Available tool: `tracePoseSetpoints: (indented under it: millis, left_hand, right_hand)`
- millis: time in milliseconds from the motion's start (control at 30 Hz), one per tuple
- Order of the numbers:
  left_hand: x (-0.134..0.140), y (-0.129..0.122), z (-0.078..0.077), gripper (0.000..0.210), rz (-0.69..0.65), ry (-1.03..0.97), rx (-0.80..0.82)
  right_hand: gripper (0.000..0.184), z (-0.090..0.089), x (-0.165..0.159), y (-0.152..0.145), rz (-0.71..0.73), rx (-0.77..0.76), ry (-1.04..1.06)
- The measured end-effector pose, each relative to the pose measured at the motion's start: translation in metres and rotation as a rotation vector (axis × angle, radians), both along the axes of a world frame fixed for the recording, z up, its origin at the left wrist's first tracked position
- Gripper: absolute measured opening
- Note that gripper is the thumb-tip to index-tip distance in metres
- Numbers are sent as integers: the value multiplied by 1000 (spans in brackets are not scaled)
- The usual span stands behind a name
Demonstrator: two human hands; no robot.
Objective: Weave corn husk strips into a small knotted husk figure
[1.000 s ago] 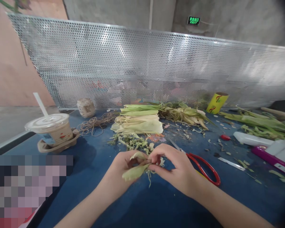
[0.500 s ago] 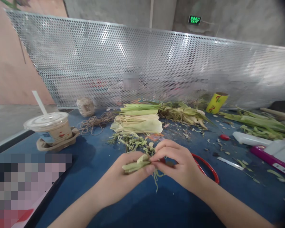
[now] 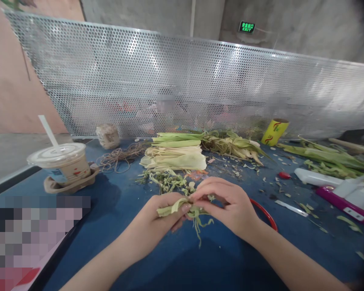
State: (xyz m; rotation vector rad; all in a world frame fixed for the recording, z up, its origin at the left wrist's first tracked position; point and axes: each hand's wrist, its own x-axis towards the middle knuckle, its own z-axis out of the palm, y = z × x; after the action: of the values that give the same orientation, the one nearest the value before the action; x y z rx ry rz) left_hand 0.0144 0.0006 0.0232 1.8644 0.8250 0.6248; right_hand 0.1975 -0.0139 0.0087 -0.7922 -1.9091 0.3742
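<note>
A folded strip of pale green corn husk (image 3: 173, 207) is pinched in my left hand (image 3: 160, 216), its flat end pointing left. My right hand (image 3: 227, 206) has its thumb and fingers closed on the husk's other end, close to the left thumb. Thin shredded husk strands (image 3: 198, 228) dangle below the two hands. Just beyond them lies a heap of small knotted green husk pieces (image 3: 170, 182). Behind that heap, flat corn husks (image 3: 178, 157) are stacked in a row. A red ring-shaped handle (image 3: 265, 214) is partly covered by my right hand.
At left, a lidded drink cup (image 3: 68, 163) with a straw stands in a cardboard holder. Twine (image 3: 121, 157) lies behind it. More husks (image 3: 233, 145), a yellow roll (image 3: 275, 132), a white blade-like strip (image 3: 291, 208) and a purple-and-white tool (image 3: 346, 204) lie rightward. Perforated metal panel (image 3: 182, 81) behind.
My right fingers have shifted slightly along the husk, and its strip now curls over my left thumb. The left hand's lower fingers show more beneath. The view has shifted slightly.
</note>
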Motion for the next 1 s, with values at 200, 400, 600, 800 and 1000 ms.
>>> tracePoseSetpoints:
  millis: [200,400,600,800,1000]
  left_hand:
    - [-2,-1,-2,26,45,0,12]
    - [1,1,-6,24,26,28,56]
    - [6,0,-8,22,4,54,76]
    - [2,0,-2,24,4,10,79]
    - [3,-1,0,20,41,-19,8]
  right_hand:
    - [10,1,-6,-2,-73,-315,171]
    - [20,-2,-4,0,-84,-129,-56]
    - [20,1,0,3,73,124,-202]
    - [11,8,1,2,220,93,-111]
    - [22,1,3,5,219,182,-70]
